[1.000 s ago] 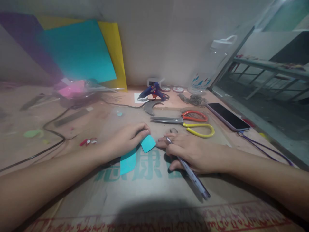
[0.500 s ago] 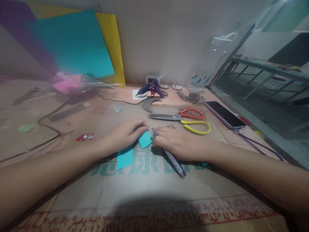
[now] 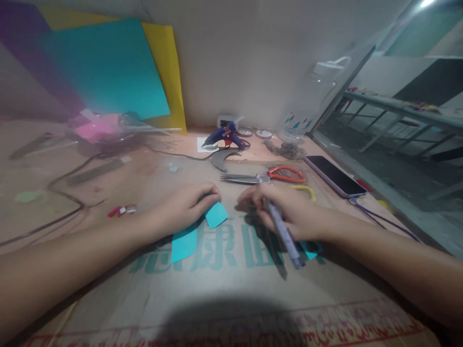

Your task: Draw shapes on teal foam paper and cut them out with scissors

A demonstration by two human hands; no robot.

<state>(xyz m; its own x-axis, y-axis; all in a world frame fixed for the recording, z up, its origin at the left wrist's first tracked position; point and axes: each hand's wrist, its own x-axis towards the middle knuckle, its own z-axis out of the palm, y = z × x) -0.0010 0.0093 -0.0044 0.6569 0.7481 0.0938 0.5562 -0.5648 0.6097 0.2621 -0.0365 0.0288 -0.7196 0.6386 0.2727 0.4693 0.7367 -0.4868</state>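
My left hand [image 3: 191, 205] rests on the printed cardboard [image 3: 217, 284], its thumb and fingers closed on a small turquoise paper piece [image 3: 216, 215]. A larger turquoise strip [image 3: 184, 245] lies partly under that hand. In my right hand [image 3: 292, 207] is a greyish pen [image 3: 287, 238], held a little above the board and apart from the paper, its back end pointing toward me. Another turquoise scrap [image 3: 310, 250] shows below my right wrist. Scissors [image 3: 240, 179] with one red and one yellow handle lie just beyond; my right hand partly hides the yellow handle.
A blue glue gun [image 3: 226, 135] with a small red light stands at the back, its cord running left. To the right are a phone [image 3: 336, 176] and a clear bottle [image 3: 296, 120]. Coloured sheets [image 3: 112, 72] lean on the wall behind a pink-filled plastic bag [image 3: 97, 127].
My right hand has lifted and moved right with the pen, away from the small paper piece, and now covers part of the yellow handle. My left hand keeps its hold.
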